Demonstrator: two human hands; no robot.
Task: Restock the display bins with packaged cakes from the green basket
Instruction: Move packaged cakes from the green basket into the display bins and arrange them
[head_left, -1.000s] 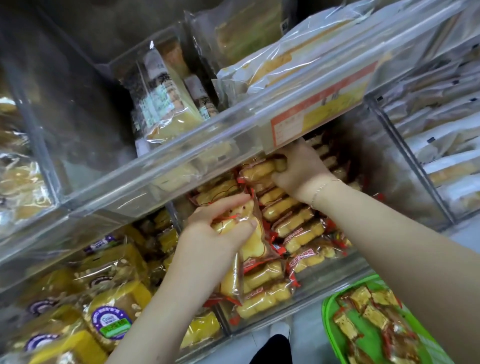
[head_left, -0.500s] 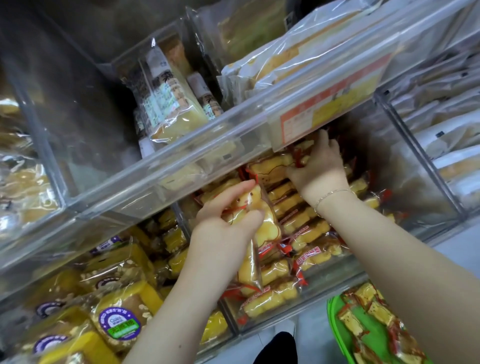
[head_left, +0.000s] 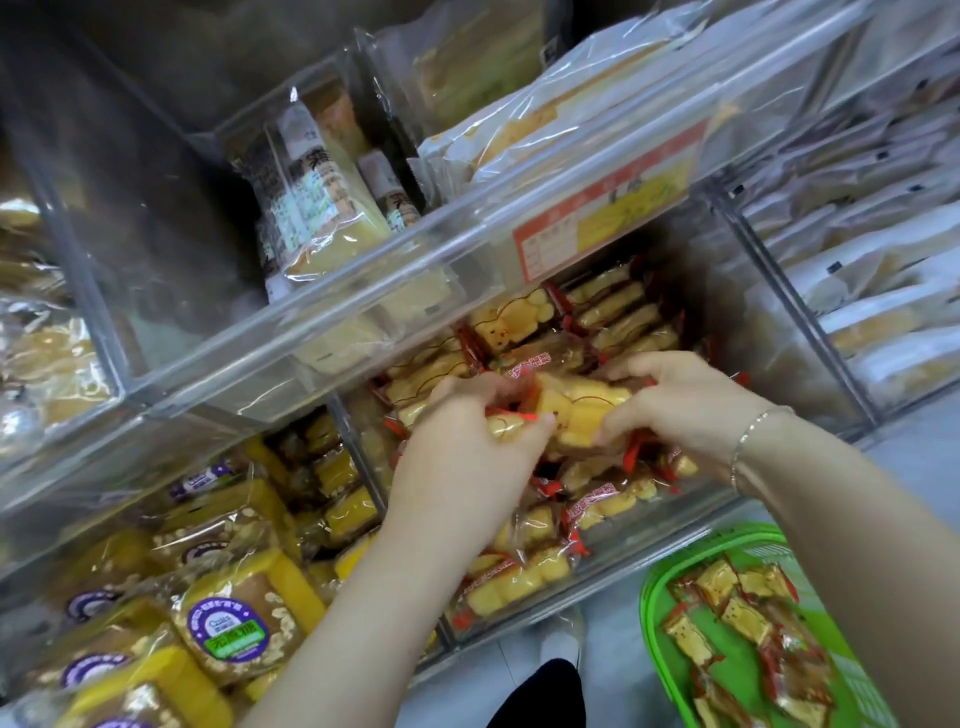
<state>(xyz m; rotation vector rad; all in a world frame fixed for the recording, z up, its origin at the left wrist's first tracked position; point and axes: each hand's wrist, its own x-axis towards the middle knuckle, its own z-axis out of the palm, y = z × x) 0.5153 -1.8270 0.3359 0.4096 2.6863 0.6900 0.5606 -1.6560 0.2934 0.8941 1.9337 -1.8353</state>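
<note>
A person is reaching both bare hands into a clear acrylic display bin (head_left: 670, 525) on the lower shelf, gripping one yellow bear-shaped cake in a clear wrapper with red ends (head_left: 574, 410) between them. The left hand (head_left: 467, 462) is curling its fingers round the packet's left end, thumb pressed on its front; the right hand (head_left: 680, 410), a thin bracelet (head_left: 748, 441) at its wrist, is pinching the right end. The packet is being held just above the heap of matching red-trimmed cake packets (head_left: 602, 322) filling that bin, some lying flat, others standing on edge towards the back. A bright green plastic basket (head_left: 655, 587) is sitting at the lower right, below the bin's front wall, with several more red-edged cake packets (head_left: 737, 613) lying loose inside it. In the neighbouring bin to the left, round yellow cakes with purple circular labels (head_left: 234, 629) are piling up. Above, a second tier of clear bins is carrying tall pale sponge slices in printed wrappers (head_left: 311, 197), and an orange-and-yellow price tag (head_left: 608, 202) is fixed to its front edge. Pale packaged breads (head_left: 878, 270) are filling the bins at far right.
</note>
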